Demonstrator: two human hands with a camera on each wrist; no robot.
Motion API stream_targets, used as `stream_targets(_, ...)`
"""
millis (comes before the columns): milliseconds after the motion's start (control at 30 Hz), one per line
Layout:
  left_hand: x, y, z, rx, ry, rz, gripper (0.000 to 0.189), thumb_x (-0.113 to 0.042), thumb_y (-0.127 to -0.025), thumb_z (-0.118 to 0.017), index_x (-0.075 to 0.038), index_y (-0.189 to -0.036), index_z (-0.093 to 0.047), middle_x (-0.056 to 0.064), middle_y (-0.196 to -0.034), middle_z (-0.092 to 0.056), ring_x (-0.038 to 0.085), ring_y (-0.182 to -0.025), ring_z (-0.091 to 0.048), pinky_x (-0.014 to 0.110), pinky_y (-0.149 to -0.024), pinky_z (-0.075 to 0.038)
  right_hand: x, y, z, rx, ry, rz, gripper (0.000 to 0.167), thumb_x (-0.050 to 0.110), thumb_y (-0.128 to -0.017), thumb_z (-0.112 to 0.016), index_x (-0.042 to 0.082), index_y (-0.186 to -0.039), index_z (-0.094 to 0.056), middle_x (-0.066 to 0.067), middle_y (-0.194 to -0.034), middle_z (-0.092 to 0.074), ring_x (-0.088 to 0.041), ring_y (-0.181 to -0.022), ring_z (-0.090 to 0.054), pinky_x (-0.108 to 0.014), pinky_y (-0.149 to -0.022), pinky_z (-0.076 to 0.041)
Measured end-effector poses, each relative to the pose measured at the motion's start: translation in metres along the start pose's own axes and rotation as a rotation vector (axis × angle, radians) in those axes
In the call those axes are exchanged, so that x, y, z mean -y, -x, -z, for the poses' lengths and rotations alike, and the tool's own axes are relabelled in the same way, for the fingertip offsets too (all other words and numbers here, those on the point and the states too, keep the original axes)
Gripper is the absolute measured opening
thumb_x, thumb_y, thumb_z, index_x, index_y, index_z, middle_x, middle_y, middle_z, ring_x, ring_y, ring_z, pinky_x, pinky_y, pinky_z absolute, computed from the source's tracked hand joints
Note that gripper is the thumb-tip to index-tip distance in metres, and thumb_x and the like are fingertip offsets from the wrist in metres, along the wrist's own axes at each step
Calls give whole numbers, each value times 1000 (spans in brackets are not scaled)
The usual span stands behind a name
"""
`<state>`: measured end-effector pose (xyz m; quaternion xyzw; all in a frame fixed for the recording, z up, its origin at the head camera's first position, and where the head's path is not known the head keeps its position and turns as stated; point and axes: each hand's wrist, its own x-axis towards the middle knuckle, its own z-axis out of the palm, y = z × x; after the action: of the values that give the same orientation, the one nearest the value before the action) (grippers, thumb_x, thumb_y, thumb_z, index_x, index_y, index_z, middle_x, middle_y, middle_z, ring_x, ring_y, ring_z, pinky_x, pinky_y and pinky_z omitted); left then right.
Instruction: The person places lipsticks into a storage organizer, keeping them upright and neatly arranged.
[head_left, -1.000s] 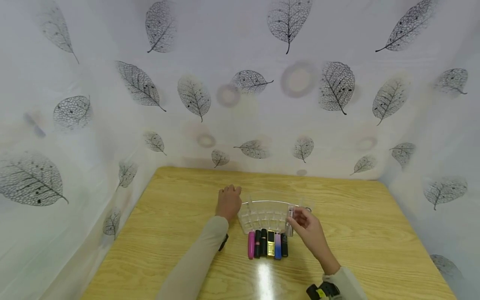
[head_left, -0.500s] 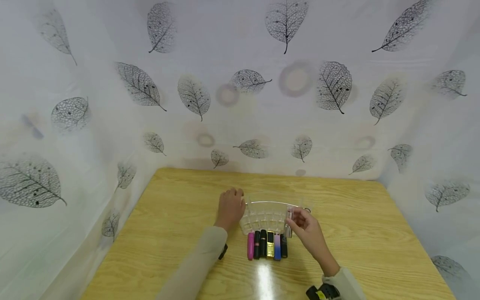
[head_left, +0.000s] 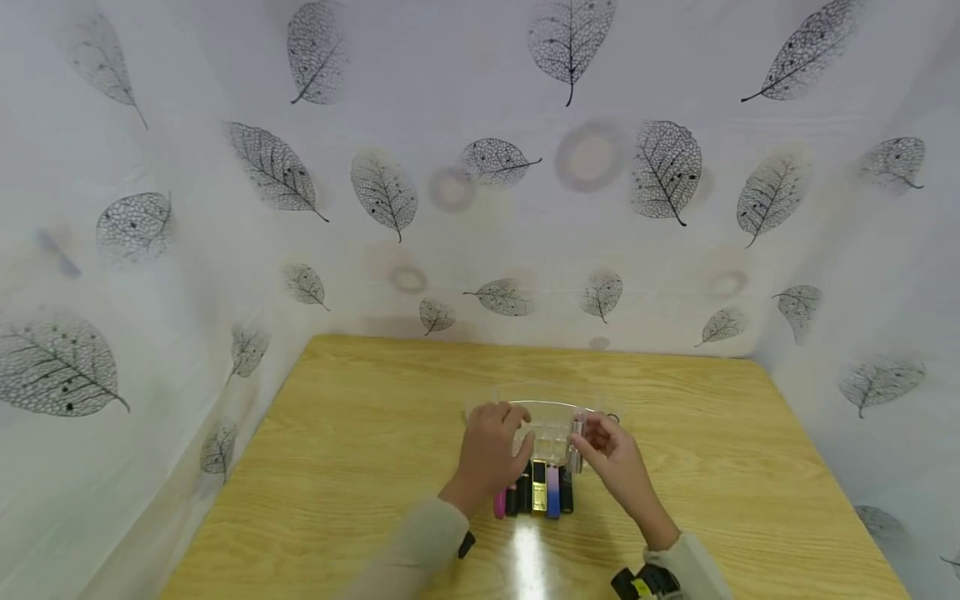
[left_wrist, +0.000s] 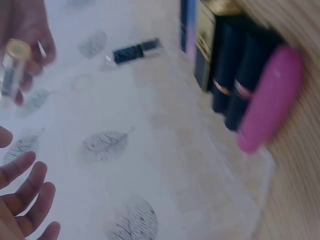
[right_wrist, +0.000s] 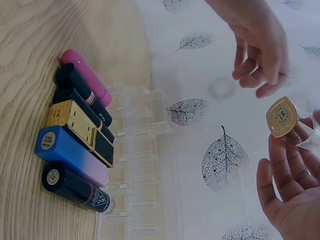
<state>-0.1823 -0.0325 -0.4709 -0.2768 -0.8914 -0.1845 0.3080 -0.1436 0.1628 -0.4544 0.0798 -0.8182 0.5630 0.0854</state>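
My right hand pinches a lipstick with a gold base and a clear cap between thumb and fingers, above the right side of a clear plastic organizer. The left hand hovers over the organizer's left part, fingers spread and slightly bent, holding nothing. In the right wrist view a gap separates it from the lipstick. Along the organizer's near edge lie a pink tube, two black lipsticks, a gold-and-black lipstick, a blue-to-lilac one and another black one.
The wood-grain table carries everything. White cloth with leaf prints hangs at the back and both sides. The organizer has several small compartments. A bright light reflection shows on the tabletop in front of the row.
The left hand has left the organizer's far left corner and come right and nearer, now covering part of the organizer and the pink tube. The right hand stays nearly in place with the lipstick.
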Motion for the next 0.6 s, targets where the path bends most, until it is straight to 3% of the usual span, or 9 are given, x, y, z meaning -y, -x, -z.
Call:
stream_targets(333,-32,0,14,35,133,-7,22,-35,-81,-67,-18,-96,-63,-8,-80,-62,8,-75,-56,32,-82,-46,6,-3,0,12,-6,53,24,7,-89,-61,1,-112,-59,-4,-86,-59,-4,-71,-56,-23,-61,-47)
stream_targets(600,-36,2,4,48,89,-12,22,-38,-81,-66,-18,-88,-60,-9,-79,-62,7,-73,-55,30,-79,-45,5,-2,-3,18,-14,52,28,8,-89,-61,0,-116,-59,-3,-90,-60,0,-77,-56,-21,-70,-50)
